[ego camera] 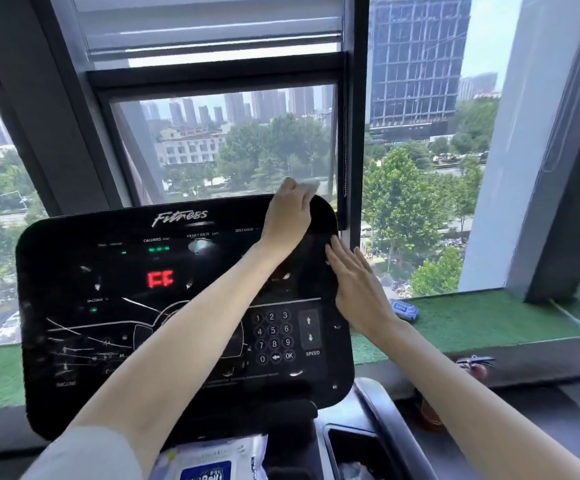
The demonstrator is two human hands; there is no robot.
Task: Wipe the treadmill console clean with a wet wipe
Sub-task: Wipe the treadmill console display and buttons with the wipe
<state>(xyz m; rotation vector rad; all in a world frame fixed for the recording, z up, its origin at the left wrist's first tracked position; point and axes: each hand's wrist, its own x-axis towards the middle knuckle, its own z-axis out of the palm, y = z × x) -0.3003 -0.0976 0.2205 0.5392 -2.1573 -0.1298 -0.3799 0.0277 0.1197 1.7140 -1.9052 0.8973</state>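
The black treadmill console (115, 306) fills the middle of the view, with a red display, a number keypad (274, 336) and pale smears on its lower left. My left hand (288, 213) reaches across to the console's top right corner. Its fingers curl over the top edge and hold a thin white wet wipe (311, 186) that shows just past the fingertips. My right hand (354, 275) lies with straight fingers against the console's right edge and holds nothing.
A pack of wet wipes (212, 459) lies below the console. A small blue pack (404, 308) sits on the green turf sill (489, 317) at the right. A dark cup holder (351, 445) and a brown bottle (430, 410) are at the lower right. Windows stand close behind.
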